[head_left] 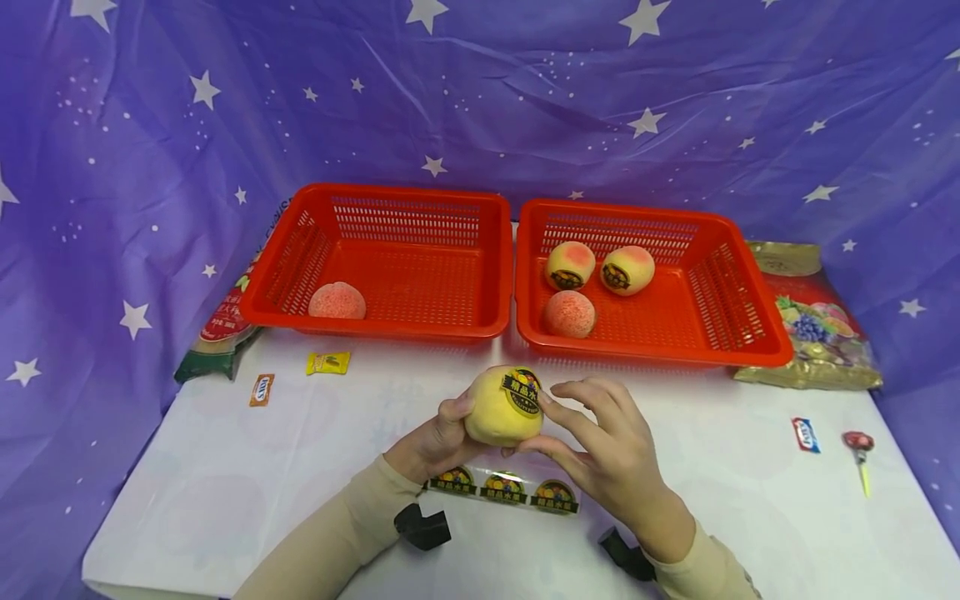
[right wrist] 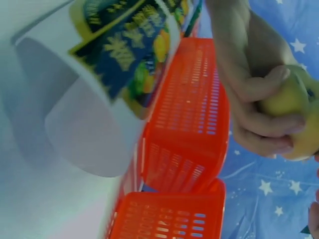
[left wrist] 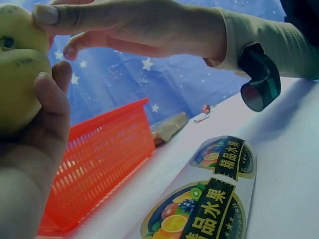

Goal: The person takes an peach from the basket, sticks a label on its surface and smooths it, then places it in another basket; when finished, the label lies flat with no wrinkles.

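My left hand (head_left: 442, 433) grips a yellow peach (head_left: 491, 417) above the middle of the table, its fingers and thumb around the left side and underside. A black and gold fruit sticker (head_left: 522, 392) lies on the peach's upper right. At that sticker's edge is the index fingertip of my right hand (head_left: 611, 442), while its thumb touches the peach lower down; the other fingers are loosely bent. In the left wrist view, the peach (left wrist: 20, 74) shows a groove and a dark stem hollow. Below the hands lies a strip of matching stickers (head_left: 504, 489), curled at one end in the right wrist view.
The left red basket (head_left: 405, 329) holds one pink peach (head_left: 337, 302). Two stickered peaches (head_left: 628, 270) and a pink one (head_left: 570, 314) sit in the right red basket (head_left: 675, 354). Wrapped candies (head_left: 327, 363), a lollipop (head_left: 858, 446) and printed bags (head_left: 817, 325) lie around.
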`<move>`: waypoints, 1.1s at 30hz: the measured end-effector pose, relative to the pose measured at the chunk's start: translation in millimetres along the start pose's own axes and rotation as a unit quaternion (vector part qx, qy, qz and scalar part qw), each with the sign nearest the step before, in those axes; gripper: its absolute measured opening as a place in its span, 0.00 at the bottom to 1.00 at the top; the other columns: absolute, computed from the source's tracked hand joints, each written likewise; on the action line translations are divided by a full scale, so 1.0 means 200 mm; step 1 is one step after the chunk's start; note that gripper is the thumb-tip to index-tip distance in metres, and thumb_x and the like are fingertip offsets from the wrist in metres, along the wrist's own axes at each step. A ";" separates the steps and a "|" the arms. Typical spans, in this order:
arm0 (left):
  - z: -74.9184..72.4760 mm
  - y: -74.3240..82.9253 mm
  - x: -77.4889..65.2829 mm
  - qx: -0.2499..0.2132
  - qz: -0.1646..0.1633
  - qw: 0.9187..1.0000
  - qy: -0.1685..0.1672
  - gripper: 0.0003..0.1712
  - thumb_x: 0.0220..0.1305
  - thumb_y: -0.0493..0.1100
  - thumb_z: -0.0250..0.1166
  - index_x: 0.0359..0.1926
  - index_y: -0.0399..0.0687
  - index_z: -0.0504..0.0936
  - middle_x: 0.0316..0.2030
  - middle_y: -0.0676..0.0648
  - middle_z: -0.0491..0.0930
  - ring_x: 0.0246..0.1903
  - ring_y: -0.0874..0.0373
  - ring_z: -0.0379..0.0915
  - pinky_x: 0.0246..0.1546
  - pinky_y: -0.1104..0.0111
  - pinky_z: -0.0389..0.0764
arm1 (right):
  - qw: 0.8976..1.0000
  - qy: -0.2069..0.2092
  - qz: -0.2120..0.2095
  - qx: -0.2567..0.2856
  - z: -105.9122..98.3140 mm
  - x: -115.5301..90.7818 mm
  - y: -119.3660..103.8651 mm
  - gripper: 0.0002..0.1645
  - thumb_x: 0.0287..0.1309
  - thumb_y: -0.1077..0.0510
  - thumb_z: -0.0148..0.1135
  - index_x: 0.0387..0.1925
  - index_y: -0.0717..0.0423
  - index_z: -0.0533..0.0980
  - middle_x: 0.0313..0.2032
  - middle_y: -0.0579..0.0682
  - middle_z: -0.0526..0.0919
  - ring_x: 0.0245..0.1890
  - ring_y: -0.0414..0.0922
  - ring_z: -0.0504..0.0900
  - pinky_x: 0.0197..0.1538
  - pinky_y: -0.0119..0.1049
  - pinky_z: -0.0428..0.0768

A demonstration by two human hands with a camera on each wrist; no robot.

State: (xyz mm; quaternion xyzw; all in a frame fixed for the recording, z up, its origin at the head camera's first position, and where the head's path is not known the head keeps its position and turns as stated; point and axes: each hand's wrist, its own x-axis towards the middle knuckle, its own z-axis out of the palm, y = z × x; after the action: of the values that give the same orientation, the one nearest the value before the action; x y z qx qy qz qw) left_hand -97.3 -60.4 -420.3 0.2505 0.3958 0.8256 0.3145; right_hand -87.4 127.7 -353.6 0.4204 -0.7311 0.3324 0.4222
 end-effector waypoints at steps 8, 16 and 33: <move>0.00 0.00 0.01 0.016 0.028 0.999 0.007 0.37 0.52 0.65 0.51 0.59 0.56 0.55 0.42 0.50 0.72 0.30 0.58 0.67 0.29 0.68 0.68 | 1.000 0.026 0.001 -0.014 0.01 0.00 -0.01 0.20 0.39 0.47 0.69 0.21 0.61 0.79 0.26 0.55 0.77 0.27 0.52 0.72 0.35 0.38 0.71; 0.01 0.01 0.02 0.066 0.046 0.994 0.072 0.32 0.54 0.50 0.50 0.60 0.60 0.51 0.53 0.48 0.63 0.38 0.57 0.70 0.34 0.67 0.73 | 0.995 -0.066 0.075 -0.003 0.00 -0.04 -0.01 0.30 0.40 0.44 0.67 0.43 0.60 0.77 0.35 0.54 0.76 0.33 0.51 0.69 0.35 0.33 0.65; -0.02 -0.01 0.01 0.133 -0.003 0.984 0.119 0.34 0.54 0.50 0.51 0.61 0.59 0.49 0.54 0.43 0.58 0.39 0.53 0.67 0.34 0.66 0.72 | 0.983 -0.161 0.027 -0.079 0.00 -0.03 -0.02 0.24 0.61 0.47 0.46 0.50 0.59 0.73 0.46 0.58 0.75 0.39 0.56 0.71 0.45 0.46 0.68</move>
State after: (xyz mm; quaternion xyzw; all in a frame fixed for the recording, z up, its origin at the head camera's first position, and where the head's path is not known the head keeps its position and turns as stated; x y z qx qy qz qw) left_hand -99.7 -60.1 -424.4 0.1890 0.5370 0.7886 0.2323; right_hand -82.5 129.3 -358.7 0.4144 -0.8244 0.2129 0.3213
